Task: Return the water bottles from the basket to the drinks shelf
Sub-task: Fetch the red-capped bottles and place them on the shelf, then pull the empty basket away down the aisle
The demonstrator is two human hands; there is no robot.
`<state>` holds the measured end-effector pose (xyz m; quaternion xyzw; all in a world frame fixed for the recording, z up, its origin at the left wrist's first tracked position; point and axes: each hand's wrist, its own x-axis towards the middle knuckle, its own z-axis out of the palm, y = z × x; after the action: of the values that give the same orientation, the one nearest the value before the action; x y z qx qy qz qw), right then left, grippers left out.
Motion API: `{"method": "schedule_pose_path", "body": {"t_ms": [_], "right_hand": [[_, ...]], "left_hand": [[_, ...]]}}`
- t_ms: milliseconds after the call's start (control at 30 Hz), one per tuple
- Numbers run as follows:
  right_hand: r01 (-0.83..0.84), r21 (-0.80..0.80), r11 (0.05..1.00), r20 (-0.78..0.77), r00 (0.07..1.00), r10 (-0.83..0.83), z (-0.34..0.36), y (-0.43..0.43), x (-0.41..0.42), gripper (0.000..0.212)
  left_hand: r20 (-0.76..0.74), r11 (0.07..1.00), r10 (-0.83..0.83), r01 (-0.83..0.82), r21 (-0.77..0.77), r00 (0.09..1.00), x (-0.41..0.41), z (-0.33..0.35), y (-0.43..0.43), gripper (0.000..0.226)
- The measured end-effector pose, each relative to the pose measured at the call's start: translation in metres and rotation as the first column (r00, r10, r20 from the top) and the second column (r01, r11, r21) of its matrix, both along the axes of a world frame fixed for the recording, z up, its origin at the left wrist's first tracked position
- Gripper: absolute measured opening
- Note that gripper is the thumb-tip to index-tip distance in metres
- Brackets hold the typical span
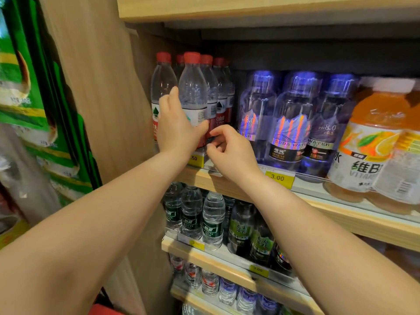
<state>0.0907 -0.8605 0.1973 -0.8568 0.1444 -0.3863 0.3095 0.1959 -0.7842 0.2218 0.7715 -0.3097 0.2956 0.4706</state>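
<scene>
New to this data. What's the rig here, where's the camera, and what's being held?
No robot: a person works bare-handed, and the single picture comes from a wide-angle camera on their head. The left hand grips a red-capped water bottle at the front of a wooden shelf, among matching bottles. The right hand hovers beside it with fingers curled; whether it touches anything is unclear. To the right stand purple soda water bottles and orange drink bottles; green-labelled bottles stand on the shelf below.
</scene>
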Motion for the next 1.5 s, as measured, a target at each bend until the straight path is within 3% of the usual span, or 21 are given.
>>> {"method": "schedule_pose_path", "body": {"t_ms": [400, 567, 667, 867, 1067, 1167, 1333, 1500], "right_hand": [[-0.015, 0.001, 1.0, -0.006, 1.0, 0.015, 0.004, 0.01, -0.015, 0.023], [0.128, 0.0, 0.992, 0.079, 0.989, -0.128, -0.017, 0.035, -0.052, 0.021], [0.219, 0.053, 0.974, 0.056, 0.973, -0.222, -0.037, 0.057, -0.083, 0.021], [0.478, 0.168, 0.862, -0.107, 0.878, -0.466, -0.106, 0.114, -0.178, 0.028], [0.74, 0.319, 0.593, -0.27, 0.67, -0.691, -0.174, 0.159, -0.317, 0.025], [0.808, 0.362, 0.464, -0.327, 0.576, -0.749, -0.202, 0.169, -0.393, 0.027], [0.834, 0.433, 0.342, -0.38, 0.513, -0.77, -0.231, 0.165, -0.519, 0.029], [0.899, 0.407, 0.163, -0.457, 0.354, -0.816, -0.252, 0.156, -0.647, 0.028]], "left_hand": [[-0.08, 0.997, -0.073, 0.075, 0.021, 0.994, -0.003, -0.005, 0.019, 0.097], [-0.093, 0.977, -0.207, 0.211, 0.04, 0.974, -0.026, -0.04, 0.051, 0.06], [-0.176, 0.929, -0.336, 0.356, 0.099, 0.925, -0.049, -0.074, 0.073, 0.046], [-0.402, 0.671, -0.569, 0.688, 0.277, 0.717, -0.124, -0.141, 0.103, 0.039], [-0.632, 0.354, -0.633, 0.893, 0.278, 0.448, -0.24, -0.192, 0.112, 0.03], [-0.675, 0.221, -0.649, 0.936, 0.274, 0.351, -0.307, -0.209, 0.101, 0.026], [-0.726, 0.069, -0.648, 0.967, 0.245, 0.23, -0.429, -0.231, 0.065, 0.019], [-0.791, -0.064, -0.599, 0.977, 0.204, 0.125, -0.562, -0.251, 0.02, 0.023]]}}
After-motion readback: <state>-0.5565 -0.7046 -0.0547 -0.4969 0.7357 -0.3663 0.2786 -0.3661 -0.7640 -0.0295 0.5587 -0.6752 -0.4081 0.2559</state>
